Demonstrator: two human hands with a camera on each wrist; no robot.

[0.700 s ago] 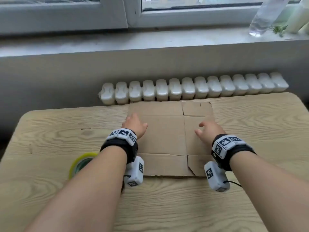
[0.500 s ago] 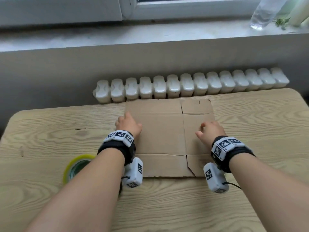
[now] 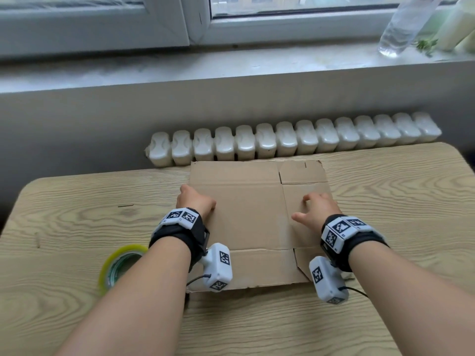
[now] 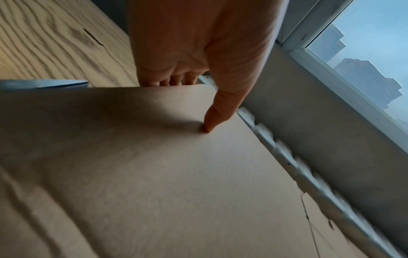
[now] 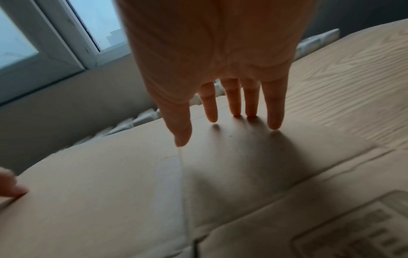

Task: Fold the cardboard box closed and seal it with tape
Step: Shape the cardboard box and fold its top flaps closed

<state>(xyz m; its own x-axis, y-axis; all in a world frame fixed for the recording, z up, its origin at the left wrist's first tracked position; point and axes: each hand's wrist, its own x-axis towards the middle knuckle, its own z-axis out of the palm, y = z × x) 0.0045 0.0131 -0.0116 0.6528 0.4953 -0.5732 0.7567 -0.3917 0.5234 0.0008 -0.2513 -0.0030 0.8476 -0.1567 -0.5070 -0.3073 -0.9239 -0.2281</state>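
Observation:
A flattened brown cardboard box (image 3: 246, 214) lies on the wooden table (image 3: 385, 201). My left hand (image 3: 195, 200) is at the box's left edge. In the left wrist view its thumb (image 4: 208, 128) presses on top of the cardboard (image 4: 176, 174) while the other fingers (image 4: 172, 82) curl down behind the edge. My right hand (image 3: 317, 209) rests on the right panel with straight, spread fingers (image 5: 274, 120) whose tips touch the cardboard (image 5: 110, 174). A yellow-rimmed roll of tape (image 3: 120, 263) lies on the table at the near left, partly hidden by my left forearm.
A white radiator (image 3: 295, 140) runs along the table's far edge, just behind the box. On the windowsill above stand a clear bottle (image 3: 403, 27) and a pale container (image 3: 455, 24). Bare tabletop lies right of the box and in front of it.
My left hand has shifted left to the box's left edge and taken hold of it. My right hand stays on the right panel, its thumb spread wider.

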